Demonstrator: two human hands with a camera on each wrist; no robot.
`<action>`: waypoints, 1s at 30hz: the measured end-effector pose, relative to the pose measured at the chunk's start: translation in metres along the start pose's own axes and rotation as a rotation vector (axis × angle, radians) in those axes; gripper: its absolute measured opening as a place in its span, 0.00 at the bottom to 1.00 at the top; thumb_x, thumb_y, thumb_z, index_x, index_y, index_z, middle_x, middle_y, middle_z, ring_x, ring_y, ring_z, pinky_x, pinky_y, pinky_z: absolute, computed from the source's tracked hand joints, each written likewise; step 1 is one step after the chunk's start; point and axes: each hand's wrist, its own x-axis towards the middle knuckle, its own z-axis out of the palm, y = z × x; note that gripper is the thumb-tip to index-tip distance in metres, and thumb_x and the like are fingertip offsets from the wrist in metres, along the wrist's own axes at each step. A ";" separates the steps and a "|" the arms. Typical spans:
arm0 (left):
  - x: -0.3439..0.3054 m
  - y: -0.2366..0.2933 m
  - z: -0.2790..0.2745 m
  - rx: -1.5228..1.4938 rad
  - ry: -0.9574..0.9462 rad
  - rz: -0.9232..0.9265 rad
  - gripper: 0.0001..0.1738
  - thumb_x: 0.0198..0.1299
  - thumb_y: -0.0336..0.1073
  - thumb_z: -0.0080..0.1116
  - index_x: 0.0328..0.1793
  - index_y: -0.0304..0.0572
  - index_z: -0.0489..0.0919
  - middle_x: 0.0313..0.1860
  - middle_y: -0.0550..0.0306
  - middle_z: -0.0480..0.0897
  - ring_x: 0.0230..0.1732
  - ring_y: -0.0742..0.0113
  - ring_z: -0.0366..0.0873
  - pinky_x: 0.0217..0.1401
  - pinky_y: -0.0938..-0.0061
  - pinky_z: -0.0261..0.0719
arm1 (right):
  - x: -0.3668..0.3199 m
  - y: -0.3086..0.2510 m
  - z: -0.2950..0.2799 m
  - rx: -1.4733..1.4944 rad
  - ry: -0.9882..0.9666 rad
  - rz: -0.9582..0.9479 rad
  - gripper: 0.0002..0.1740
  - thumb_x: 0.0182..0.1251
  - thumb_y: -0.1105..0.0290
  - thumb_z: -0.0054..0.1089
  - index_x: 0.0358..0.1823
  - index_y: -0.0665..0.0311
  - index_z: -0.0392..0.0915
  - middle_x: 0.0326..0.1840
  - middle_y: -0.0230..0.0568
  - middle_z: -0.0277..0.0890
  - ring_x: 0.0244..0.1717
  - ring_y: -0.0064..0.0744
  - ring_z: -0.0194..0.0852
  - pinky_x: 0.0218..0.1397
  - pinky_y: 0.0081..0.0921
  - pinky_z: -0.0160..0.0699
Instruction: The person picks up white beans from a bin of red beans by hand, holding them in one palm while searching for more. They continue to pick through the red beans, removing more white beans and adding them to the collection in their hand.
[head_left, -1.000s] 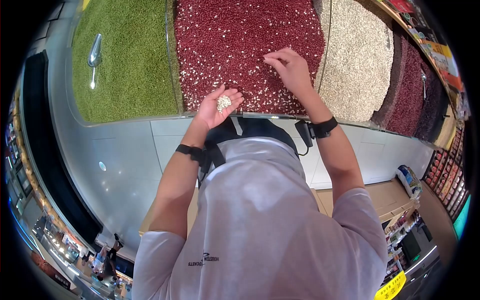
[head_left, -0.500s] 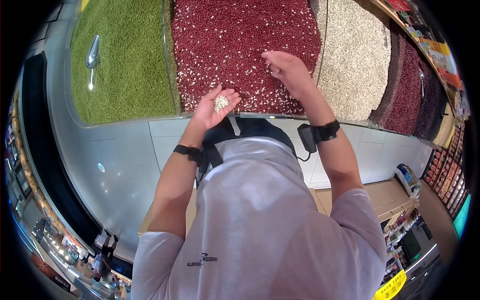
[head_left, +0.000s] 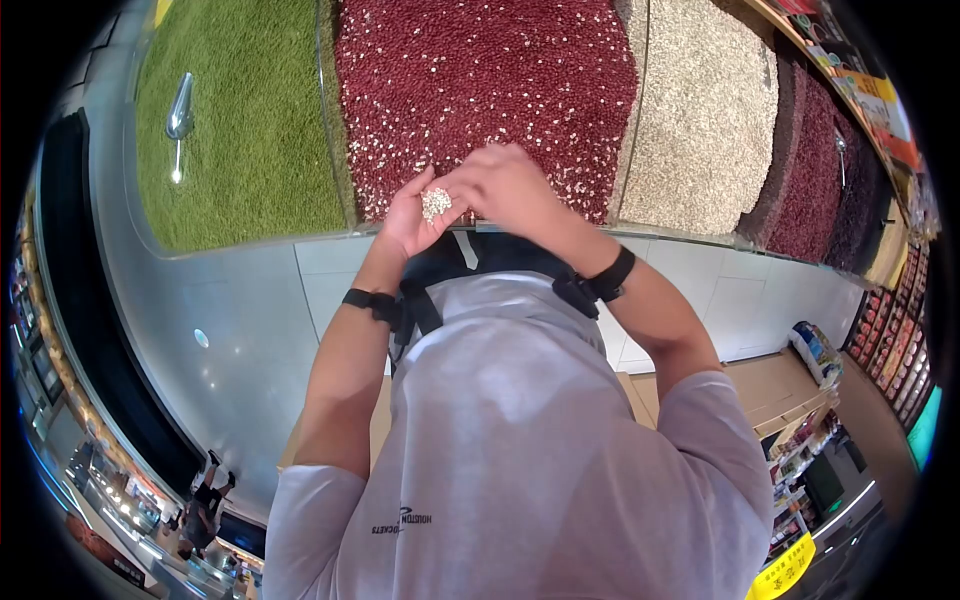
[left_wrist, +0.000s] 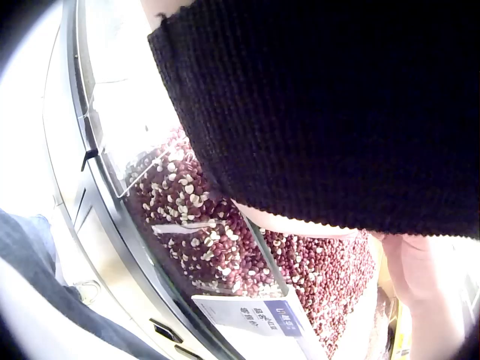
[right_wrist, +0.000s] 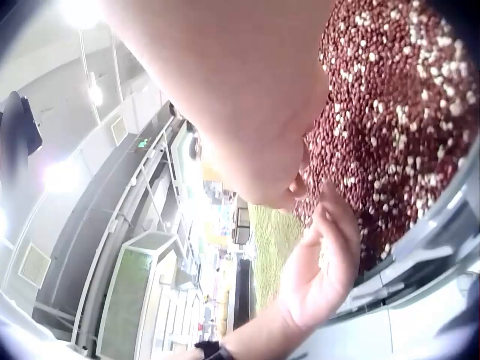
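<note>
Palm up, my left hand point(head_left: 408, 218) carries a small pile of white kernels point(head_left: 436, 204) above the near edge of the red beans point(head_left: 490, 70). My right hand point(head_left: 510, 192) is at the left hand's fingertips, its own fingers bent and blurred; whether they pinch a kernel cannot be told. In the right wrist view the left hand point(right_wrist: 319, 274) is cupped below the right hand point(right_wrist: 255, 135), whose fingertips are mostly hidden. White kernels are scattered through the red beans point(right_wrist: 367, 142). A dark band fills much of the left wrist view.
Green beans point(head_left: 240, 120) with a metal scoop point(head_left: 180, 108) lie left of the red ones, behind a clear divider. White kernels fill the bin point(head_left: 705, 120) on the right, with darker beans beyond. A label card point(left_wrist: 255, 322) hangs on the bin's front edge.
My right hand has moved left and toward my body, from over the red beans to the left hand's fingers. The left hand has shifted slightly left, with its pile still in the palm.
</note>
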 end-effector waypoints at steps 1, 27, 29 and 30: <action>0.001 0.001 -0.002 0.010 0.008 -0.012 0.24 0.73 0.46 0.43 0.58 0.28 0.73 0.51 0.39 0.81 0.52 0.50 0.82 0.57 0.64 0.84 | 0.000 0.012 -0.009 -0.010 0.054 0.034 0.08 0.59 0.66 0.59 0.36 0.56 0.85 0.37 0.35 0.81 0.42 0.39 0.78 0.46 0.38 0.75; 0.004 0.002 -0.009 -0.026 0.000 -0.016 0.25 0.73 0.45 0.44 0.59 0.24 0.71 0.54 0.36 0.79 0.57 0.44 0.79 0.60 0.60 0.82 | -0.003 0.080 -0.056 -0.295 0.145 0.340 0.08 0.63 0.62 0.61 0.37 0.56 0.85 0.36 0.38 0.78 0.42 0.41 0.78 0.46 0.34 0.78; 0.004 0.002 -0.009 -0.021 -0.004 -0.017 0.25 0.73 0.45 0.44 0.60 0.24 0.71 0.54 0.35 0.79 0.57 0.44 0.78 0.61 0.60 0.82 | -0.007 0.081 -0.059 -0.007 0.190 0.463 0.09 0.65 0.62 0.60 0.39 0.56 0.85 0.37 0.41 0.79 0.42 0.42 0.79 0.47 0.33 0.77; 0.004 0.001 -0.010 -0.024 -0.005 -0.017 0.25 0.73 0.45 0.44 0.60 0.24 0.71 0.54 0.35 0.79 0.57 0.44 0.78 0.61 0.60 0.82 | -0.009 0.082 -0.060 -0.008 0.187 0.462 0.09 0.65 0.62 0.60 0.39 0.56 0.85 0.37 0.41 0.79 0.42 0.42 0.79 0.47 0.33 0.77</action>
